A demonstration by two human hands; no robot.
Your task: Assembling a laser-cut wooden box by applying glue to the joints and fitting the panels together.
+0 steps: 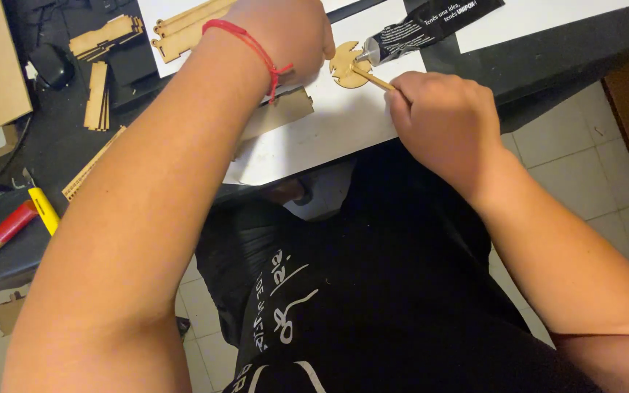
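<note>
A small round wooden disc (346, 67) lies on the white sheet (329, 131) at the counter's (562, 58) near edge. It looks thin, light and stiff, likely brittle at its cut notches, so best pinned flat at the rim. The left hand (285, 29) presses on it; the right hand (442, 120) is closed around a thin wooden stick (373, 78) touching the disc. A black glue tube (424, 28) with white lettering lies just beyond.

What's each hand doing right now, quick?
Left hand: closed, fingers pressing down on the round wooden piece.
Right hand: closed around a thin wooden stick, its tip on that piece.
</note>
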